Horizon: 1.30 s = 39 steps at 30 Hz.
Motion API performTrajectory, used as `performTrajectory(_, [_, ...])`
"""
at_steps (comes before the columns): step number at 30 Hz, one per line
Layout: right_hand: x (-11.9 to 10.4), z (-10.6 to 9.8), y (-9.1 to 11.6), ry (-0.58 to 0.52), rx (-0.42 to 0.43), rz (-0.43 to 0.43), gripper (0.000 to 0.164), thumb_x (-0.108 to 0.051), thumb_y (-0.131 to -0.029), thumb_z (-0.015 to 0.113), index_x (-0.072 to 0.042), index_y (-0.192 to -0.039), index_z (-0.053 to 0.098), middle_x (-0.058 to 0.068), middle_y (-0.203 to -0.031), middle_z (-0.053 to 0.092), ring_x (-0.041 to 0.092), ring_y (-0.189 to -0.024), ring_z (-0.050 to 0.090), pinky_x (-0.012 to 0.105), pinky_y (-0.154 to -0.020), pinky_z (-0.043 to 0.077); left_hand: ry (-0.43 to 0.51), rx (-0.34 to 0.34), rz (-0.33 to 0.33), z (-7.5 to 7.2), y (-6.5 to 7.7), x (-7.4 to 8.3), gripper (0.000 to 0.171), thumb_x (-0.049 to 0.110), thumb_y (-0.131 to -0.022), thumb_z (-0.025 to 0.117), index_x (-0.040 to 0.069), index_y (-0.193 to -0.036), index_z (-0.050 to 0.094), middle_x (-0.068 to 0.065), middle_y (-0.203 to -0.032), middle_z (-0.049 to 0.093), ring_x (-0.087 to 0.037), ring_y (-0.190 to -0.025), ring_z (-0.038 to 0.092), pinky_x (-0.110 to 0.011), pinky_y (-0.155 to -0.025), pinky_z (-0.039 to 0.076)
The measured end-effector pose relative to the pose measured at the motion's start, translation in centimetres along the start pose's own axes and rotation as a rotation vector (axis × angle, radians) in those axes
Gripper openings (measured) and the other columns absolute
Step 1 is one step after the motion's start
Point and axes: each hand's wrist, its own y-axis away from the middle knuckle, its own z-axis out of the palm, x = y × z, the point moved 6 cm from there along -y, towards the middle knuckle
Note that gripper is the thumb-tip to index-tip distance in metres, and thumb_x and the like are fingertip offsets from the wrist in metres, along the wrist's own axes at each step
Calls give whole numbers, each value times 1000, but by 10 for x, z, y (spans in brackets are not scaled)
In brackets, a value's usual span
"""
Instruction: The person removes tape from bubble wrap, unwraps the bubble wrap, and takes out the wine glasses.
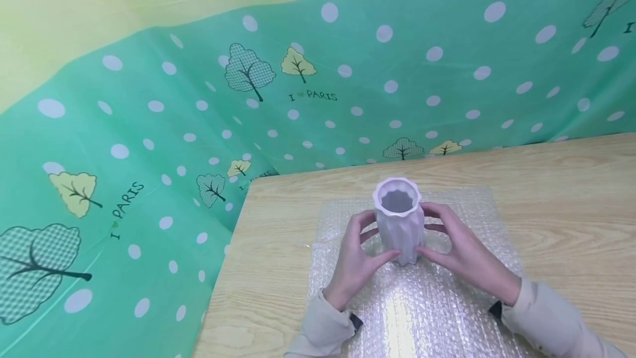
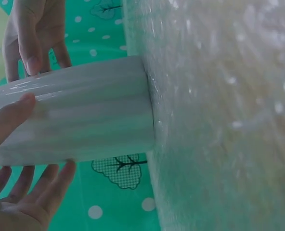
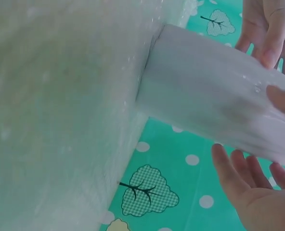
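A white vase (image 1: 401,236) with a wavy rim and ribbed sides stands upright on a sheet of bubble wrap (image 1: 422,305). Its mouth faces up, and the inside looks dark grey. On the vase's left side, my left hand (image 1: 354,256) holds it with the thumb on the front and the fingers behind. My right hand (image 1: 464,247) grips the opposite side in much the same way. In the left wrist view the base of the vase (image 2: 99,113) meets the bubble wrap. The right wrist view shows the right thumb (image 3: 282,102) against the vase's smooth wall.
Beneath the bubble wrap lies a wood-grain table (image 1: 270,247), with its left edge in view. A green dotted curtain (image 1: 278,131) printed with trees hangs behind and to the left. Dark bands show at both light sleeves (image 1: 325,322).
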Motion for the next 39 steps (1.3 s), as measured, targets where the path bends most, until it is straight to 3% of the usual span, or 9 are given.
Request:
performTrajectory(7, [4,0,0,67,-26,-21,89,-11,-72,88,-9,-146,38,7,-140,49,21,-125,50,34,-97,55,-15,-6,-34,-7,1,-5,76,14,-77,85,16,-140,43,1,-139,52,-19,-127,52,-41,-101,54])
performTrajectory(13, [9,-3,2,90,-50,-24,87,-15,-75,86,-4,-145,36,12,-139,47,31,-123,51,42,-93,56,-110,1,-1,-12,0,-6,74,19,-79,85,7,-139,43,-7,-136,54,-22,-125,54,-42,-102,52])
performTrajectory(19, [18,-7,4,89,-96,50,85,-24,-80,83,-2,-146,34,19,-142,42,41,-119,53,57,-91,54,-179,-43,-78,-15,3,-16,80,31,-79,84,11,-144,41,-9,-141,51,-20,-129,51,-37,-108,48])
performTrajectory(26, [29,-16,7,100,-126,106,84,-28,-84,80,-1,-146,31,23,-142,39,47,-120,50,64,-92,51,-249,-79,-150,-19,8,-26,83,38,-81,81,16,-148,39,-3,-147,47,-25,-131,49,-44,-109,46])
performTrajectory(32, [34,-21,9,161,-145,154,95,-39,-85,78,1,-152,24,27,-147,35,49,-133,36,73,-100,38,-372,-95,-115,-24,9,-24,84,38,-82,81,16,-150,37,0,-150,45,-22,-138,44,-46,-114,40])
performTrajectory(39, [39,-23,13,237,-158,138,104,-43,-79,81,1,-153,23,30,-148,33,51,-133,33,76,-100,35,-494,-123,-124,-30,8,-20,86,52,-85,73,23,-154,31,2,-153,40,-20,-141,40,-47,-115,39])
